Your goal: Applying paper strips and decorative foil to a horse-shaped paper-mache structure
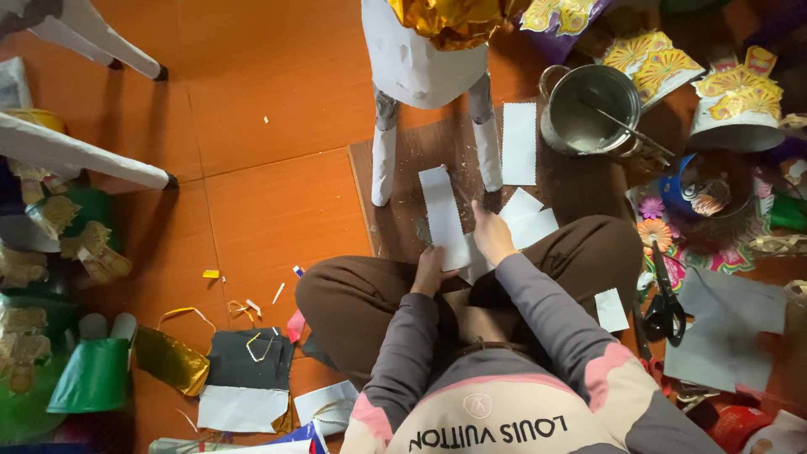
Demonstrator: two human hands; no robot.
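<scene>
Seated cross-legged on orange floor [252, 126], working white paper strip [443, 217] on brown board [403, 168]. Left hand [430, 273] pinching strip's near end, fingers closed on it. Right hand [490, 234] pressing beside strip, fingers together, flat on paper pieces. Strip lying between legs of white paper figure [420, 59]. Likely gluing or wrapping stage; next move probably needs strip lifted and aligned to a leg. Metal pot [588, 109] with stick near right; scissors [664, 303] well apart.
</scene>
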